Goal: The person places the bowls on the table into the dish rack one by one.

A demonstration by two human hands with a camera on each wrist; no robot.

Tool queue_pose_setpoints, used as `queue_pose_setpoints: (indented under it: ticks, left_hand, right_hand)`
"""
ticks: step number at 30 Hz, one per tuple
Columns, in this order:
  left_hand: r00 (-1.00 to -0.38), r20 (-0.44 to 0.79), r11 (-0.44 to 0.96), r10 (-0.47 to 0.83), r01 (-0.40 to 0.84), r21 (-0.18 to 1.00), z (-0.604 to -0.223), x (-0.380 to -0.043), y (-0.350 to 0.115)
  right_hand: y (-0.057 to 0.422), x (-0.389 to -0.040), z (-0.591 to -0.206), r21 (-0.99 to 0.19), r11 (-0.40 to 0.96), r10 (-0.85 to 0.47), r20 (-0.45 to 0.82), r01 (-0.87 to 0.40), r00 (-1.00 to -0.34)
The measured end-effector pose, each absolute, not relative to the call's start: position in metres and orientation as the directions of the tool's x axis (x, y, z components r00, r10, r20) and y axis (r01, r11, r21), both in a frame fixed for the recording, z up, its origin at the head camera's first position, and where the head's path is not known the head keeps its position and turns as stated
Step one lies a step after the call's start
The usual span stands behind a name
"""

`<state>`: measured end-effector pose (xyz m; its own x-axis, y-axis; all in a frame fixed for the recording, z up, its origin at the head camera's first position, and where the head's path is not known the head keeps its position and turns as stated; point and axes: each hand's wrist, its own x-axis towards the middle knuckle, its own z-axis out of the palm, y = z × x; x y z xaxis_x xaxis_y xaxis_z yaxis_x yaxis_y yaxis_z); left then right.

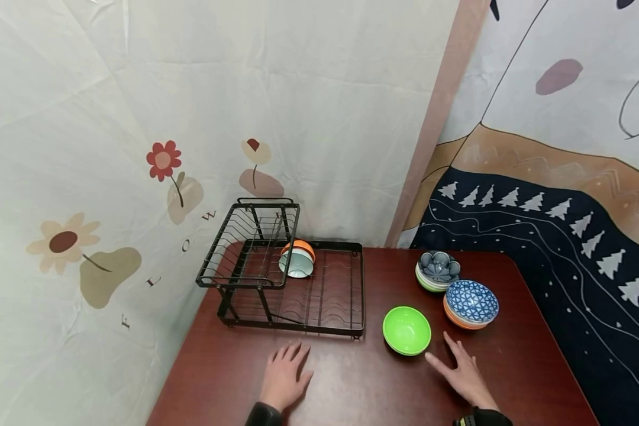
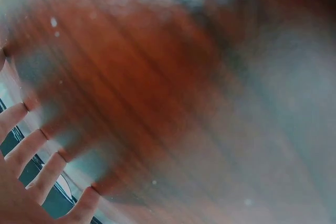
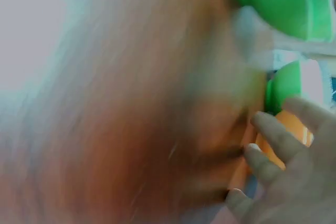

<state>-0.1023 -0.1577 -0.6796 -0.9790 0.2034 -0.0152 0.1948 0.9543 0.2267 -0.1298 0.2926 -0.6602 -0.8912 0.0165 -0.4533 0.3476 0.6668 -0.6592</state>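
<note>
My left hand (image 1: 284, 377) rests on the table in front of the black dish rack (image 1: 319, 329), fingers spread and holding nothing. In the left wrist view its fingertips (image 2: 52, 163) meet the tabletop. The right hand (image 1: 462, 373), also spread and holding nothing, is beside a bright green bowl (image 1: 407, 330), thumb near the rim. Beyond that hand stands a stack topped by a blue-patterned bowl (image 1: 471, 302), with orange below. Behind it is another stack, with a grey flower-shaped bowl (image 1: 438, 267) on top. Inside the rack, a pale bowl (image 1: 297, 263) leans against an orange bowl (image 1: 305, 245).
The rack's raised upper tier (image 1: 245, 281) overhangs its left side. A brown table (image 1: 346, 384) carries everything. A pale printed cloth (image 1: 351, 118) hangs behind, and a dark tree-patterned cloth (image 1: 538, 248) hangs along the right edge.
</note>
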Motion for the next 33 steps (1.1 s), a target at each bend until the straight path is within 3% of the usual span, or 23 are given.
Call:
queue_pose_setpoints:
  ticks: [3,6,11,17,26,33]
  left_hand:
    - [-0.979,-0.019,0.955,0.201,0.191,0.226,-0.679,-0.102,-0.158]
    - [-0.98,-0.016,0.955,0.197,0.188,0.229,-0.68,-0.104,-0.158]
    - [-0.981,-0.004,0.954,0.194,0.188,0.233,-0.683,-0.104,-0.157]
    - [-0.979,0.004,0.952,0.203,0.198,0.234,-0.685,-0.099,-0.156]
    - [-0.982,-0.006,0.951,0.189,0.181,0.251,-0.683,-0.102,-0.155]
    - [-0.981,-0.004,0.954,0.192,0.186,0.236,-0.683,-0.102,-0.157]
  right_hand:
    - [0.282,-0.136,-0.649,-0.699,0.586,0.075,-0.457,0.41,-0.886]
    - [0.267,-0.142,-0.642,-0.741,0.556,0.116,-0.379,0.376,-0.918]
    - [0.246,-0.151,-0.639,-0.691,0.668,0.167,-0.222,0.275,-0.961]
    - [0.239,-0.154,-0.644,-0.569,0.788,0.191,-0.142,0.238,-0.971]
    - [0.236,-0.156,-0.642,-0.545,0.82,0.169,-0.058,0.173,-0.984]
    - [0.237,-0.158,-0.632,-0.598,0.782,0.18,-0.052,0.175,-0.982]
